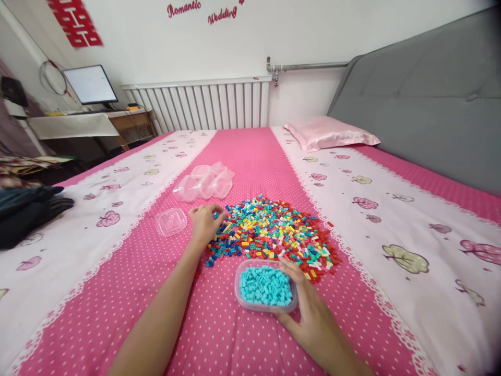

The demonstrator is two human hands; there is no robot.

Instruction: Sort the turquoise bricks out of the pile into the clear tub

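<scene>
On the bed (219,339), loose bricks (270,230) are spread just beyond the tub (256,307). Its long axis is set crosswise, its right end clasped by the right grip (309,300); the left grip's (205,222) state cannot be told.

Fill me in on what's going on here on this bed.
A person's right hand steadies a clear tub filled with light-blue bricks. The left hand is at the left edge of a multicoloured brick pile; whether it holds a brick is unclear. A clear lid lies left of that hand, with clear plastic containers beyond.
</scene>
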